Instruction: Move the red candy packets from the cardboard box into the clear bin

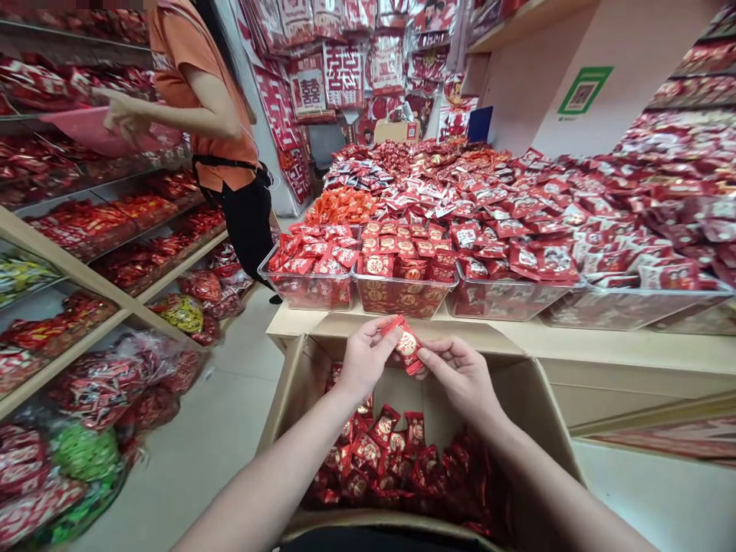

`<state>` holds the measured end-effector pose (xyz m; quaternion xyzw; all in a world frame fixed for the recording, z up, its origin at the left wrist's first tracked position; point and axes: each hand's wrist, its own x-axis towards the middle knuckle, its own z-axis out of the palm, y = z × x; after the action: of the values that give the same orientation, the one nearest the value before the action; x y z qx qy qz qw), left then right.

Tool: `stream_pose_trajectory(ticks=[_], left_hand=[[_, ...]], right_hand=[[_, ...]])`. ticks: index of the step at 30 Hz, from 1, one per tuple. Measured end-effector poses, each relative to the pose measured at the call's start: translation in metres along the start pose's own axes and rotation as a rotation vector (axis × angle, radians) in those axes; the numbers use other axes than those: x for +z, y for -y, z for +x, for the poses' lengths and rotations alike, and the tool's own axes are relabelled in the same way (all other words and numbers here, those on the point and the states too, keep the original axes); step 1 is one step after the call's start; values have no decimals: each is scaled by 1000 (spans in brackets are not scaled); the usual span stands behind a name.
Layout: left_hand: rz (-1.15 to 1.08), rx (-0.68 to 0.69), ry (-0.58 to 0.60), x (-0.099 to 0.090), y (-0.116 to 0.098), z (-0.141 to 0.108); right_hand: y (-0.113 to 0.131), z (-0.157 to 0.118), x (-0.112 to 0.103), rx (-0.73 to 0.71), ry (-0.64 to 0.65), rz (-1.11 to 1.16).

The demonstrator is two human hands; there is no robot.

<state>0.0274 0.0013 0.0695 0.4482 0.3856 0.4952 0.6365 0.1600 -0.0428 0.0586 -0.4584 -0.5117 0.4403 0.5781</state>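
Both my hands pinch one small red candy packet (pixel 407 345) with a pale gold round print. My left hand (pixel 368 354) grips its upper left end between thumb and fingers. At the lower right end, my right hand (pixel 460 376) has its thumb and fingertips on the wrapper. Below them stands an open cardboard box (pixel 546 414), its lower part filled with loose red wrapped candies (pixel 396 452) of similar look. Just beyond the hands, a clear plastic bin (pixel 402 295) holds neat rows of red packets with gold prints.
More clear bins (pixel 511 295) heaped with red packets line the wooden counter (pixel 621 345). At left, a person in an orange top (pixel 201 100) holds a pink basin (pixel 86 126) by stocked shelves (pixel 126 307). Bulging bags (pixel 97 383) sit low there. A green-framed code (pixel 583 92) hangs at right.
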Motion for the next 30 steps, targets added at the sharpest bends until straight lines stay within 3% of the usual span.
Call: stream_pose_trajectory(ticks=[2, 7, 11, 14, 16, 18, 21, 24, 27, 30], left_hand=[[28, -13, -20, -2, 0, 1], [166, -51, 19, -4, 0, -2], [374, -11, 143, -6, -24, -4], [743, 303, 141, -13, -62, 22], [1016, 564, 124, -17, -87, 57], [1204, 682, 199, -18, -104, 102], [1486, 572, 322, -12, -113, 167], [1584, 470, 365, -5, -110, 209], [1617, 390, 384, -5, -104, 226], [1637, 305, 406, -10, -99, 230]], right_hand=[[1, 0, -3, -144, 39, -193], [4, -2, -6, -699, 201, -820], [22, 2, -13, -901, 148, -894], [47, 31, -27, -938, 31, -928], [62, 67, -34, -951, -33, -1014], [72, 114, -36, -945, -77, -1130], [76, 187, -27, -823, 36, -1399], [69, 238, -12, -717, 167, -1584], [56, 259, -3, -698, 209, -1628], [43, 261, -3, -669, 299, -1622]])
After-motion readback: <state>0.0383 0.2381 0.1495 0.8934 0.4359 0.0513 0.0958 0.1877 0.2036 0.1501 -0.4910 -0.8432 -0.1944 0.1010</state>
